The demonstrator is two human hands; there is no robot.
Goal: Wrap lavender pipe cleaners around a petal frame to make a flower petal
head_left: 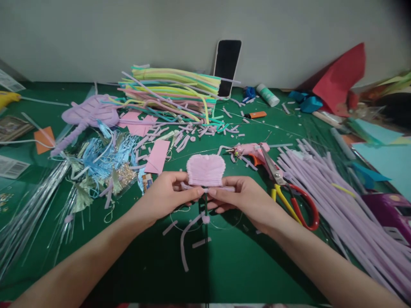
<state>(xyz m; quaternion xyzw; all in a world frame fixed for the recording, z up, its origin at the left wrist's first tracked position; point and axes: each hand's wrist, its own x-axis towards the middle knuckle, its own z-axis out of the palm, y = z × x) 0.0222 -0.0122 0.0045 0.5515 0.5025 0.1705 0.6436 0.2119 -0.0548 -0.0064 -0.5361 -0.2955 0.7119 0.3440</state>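
A short lilac pipe cleaner (227, 188) stretches crosswise between my two hands. My left hand (171, 194) pinches it with the thumb near its middle. From the other side my right hand (240, 194) grips it too, the thumb tips almost meeting. Just above it stands a pale pink fuzzy panel (206, 169) with rounded upper corners, its lower edge close to the fingers; whether they touch it I cannot tell. Below the hands, a curved lilac pipe cleaner (183, 244) and a small lilac ball (205, 219) show against the green table (144, 261).
Red-and-yellow-handled scissors (293, 196) and a pink glue gun (250, 149) lie to the right, beside many lilac pipe cleaners (330, 201). Blue tassels (107, 152) are at left. Behind are coloured pipe cleaners (173, 81), a leaning phone (227, 64) and an orange lighter (257, 114).
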